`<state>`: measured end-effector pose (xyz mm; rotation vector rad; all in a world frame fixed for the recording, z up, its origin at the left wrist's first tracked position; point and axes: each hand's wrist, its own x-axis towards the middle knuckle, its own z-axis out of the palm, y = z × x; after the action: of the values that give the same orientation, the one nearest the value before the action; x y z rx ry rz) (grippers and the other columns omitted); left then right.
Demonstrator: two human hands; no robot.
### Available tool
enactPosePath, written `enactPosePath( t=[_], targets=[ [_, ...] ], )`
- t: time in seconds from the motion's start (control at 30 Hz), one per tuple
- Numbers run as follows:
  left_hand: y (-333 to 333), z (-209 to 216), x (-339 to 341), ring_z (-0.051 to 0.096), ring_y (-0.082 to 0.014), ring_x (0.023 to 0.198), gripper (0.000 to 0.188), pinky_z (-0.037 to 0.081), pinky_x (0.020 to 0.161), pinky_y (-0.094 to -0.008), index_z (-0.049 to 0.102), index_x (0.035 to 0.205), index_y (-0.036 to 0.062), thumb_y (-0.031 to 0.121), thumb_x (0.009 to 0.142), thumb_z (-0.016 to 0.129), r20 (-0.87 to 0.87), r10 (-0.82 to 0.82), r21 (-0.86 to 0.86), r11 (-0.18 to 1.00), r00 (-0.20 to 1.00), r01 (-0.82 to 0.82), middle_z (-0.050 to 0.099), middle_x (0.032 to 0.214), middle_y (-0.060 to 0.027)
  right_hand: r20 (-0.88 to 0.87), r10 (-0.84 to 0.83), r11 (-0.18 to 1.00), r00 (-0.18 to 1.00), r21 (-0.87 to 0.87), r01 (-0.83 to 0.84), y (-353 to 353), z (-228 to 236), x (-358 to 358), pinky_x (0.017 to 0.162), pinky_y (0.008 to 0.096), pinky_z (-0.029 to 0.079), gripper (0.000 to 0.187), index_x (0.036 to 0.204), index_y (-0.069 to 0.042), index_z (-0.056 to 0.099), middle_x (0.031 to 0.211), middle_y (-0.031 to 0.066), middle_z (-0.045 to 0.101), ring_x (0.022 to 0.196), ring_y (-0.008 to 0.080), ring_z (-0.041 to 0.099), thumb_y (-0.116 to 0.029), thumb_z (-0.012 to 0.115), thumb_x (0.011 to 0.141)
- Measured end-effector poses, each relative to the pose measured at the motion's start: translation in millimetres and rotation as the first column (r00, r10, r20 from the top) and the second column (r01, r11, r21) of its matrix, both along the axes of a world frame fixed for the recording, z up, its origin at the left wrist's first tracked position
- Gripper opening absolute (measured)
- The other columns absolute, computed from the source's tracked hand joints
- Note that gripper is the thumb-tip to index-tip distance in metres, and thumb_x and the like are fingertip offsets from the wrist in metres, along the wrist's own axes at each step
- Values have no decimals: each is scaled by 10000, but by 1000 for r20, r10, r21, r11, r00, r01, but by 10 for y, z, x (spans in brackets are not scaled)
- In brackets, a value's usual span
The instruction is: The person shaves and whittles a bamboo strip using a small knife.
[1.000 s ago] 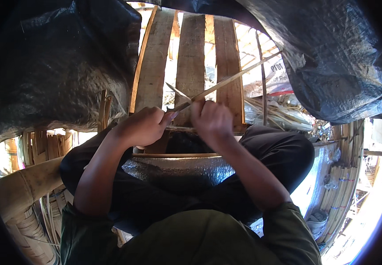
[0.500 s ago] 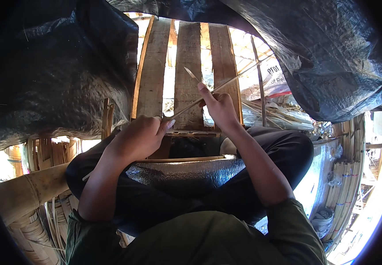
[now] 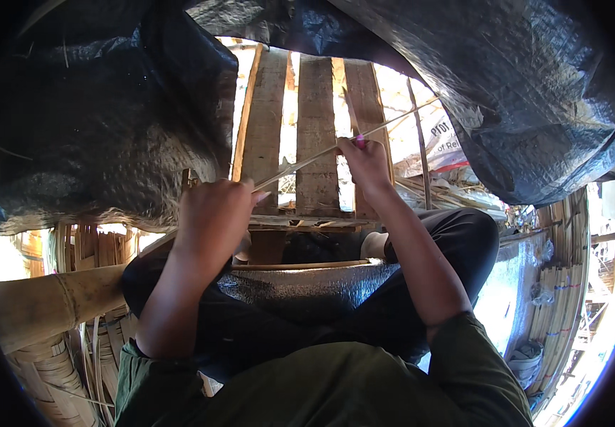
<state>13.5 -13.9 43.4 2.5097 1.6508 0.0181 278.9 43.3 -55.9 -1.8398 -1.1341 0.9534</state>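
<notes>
A long, thin bamboo strip [image 3: 300,165] runs slantwise in front of me, from beside my left forearm up to the far right. My left hand [image 3: 215,217] is closed round its nearer part, thumb along it. Farther along, my right hand [image 3: 366,165] grips a small knife [image 3: 353,114], its narrow blade pointing up and away. The strip passes right by the knife and my right fingers; whether the edge bites into it I cannot make out. My fist hides most of the knife's handle.
Spaced wooden planks [image 3: 316,128] stretch ahead between dark plastic sheets [image 3: 94,121]. A thick bamboo pole [image 3: 51,302] lies at my left, near woven bamboo [image 3: 48,363]. Bundled strips [image 3: 558,306] stand at the right. Silvery sheeting [image 3: 307,285] lies between my crossed legs.
My left hand has risen and turned on the strip. My right hand has moved slightly right, and the knife blade has swung more upright. The head view has shifted a little.
</notes>
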Motion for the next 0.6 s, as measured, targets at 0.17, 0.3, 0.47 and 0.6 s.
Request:
enactPosePath(
  t=[0.17,0.3,0.47,0.6],
  targets=[
    [10,-205,57,696,-318,689,286,540,654,-441,664,792,40,270,955,620,156,-30,84,996,987,17,664,700,-142,195,222,952,955,-253,-169,-17,218,172,585,298,410,292,1007,-8,664,683,19,569,614,98,513,-278,563,963],
    [34,-310,-8,703,-345,741,303,551,692,-450,672,768,13,245,954,615,150,-47,10,999,988,46,677,755,-170,333,450,892,828,-136,-430,-346,666,-102,654,299,454,343,1130,9,610,823,70,602,674,133,543,-289,448,1079],
    [28,-247,98,702,-373,777,252,555,734,-467,689,786,-10,185,929,620,157,19,-113,994,987,-1,686,773,-187,-418,344,894,841,-126,-429,-527,983,-164,586,274,468,400,1165,20,594,890,99,637,676,140,591,-325,403,1095],
    [58,-289,154,705,-378,797,209,558,753,-470,693,771,-15,146,891,636,207,59,-172,985,977,-23,689,784,-199,-471,288,910,834,-137,-392,-490,793,-271,541,275,442,373,1197,29,587,891,109,659,634,158,604,-274,395,1094]
  ],
)
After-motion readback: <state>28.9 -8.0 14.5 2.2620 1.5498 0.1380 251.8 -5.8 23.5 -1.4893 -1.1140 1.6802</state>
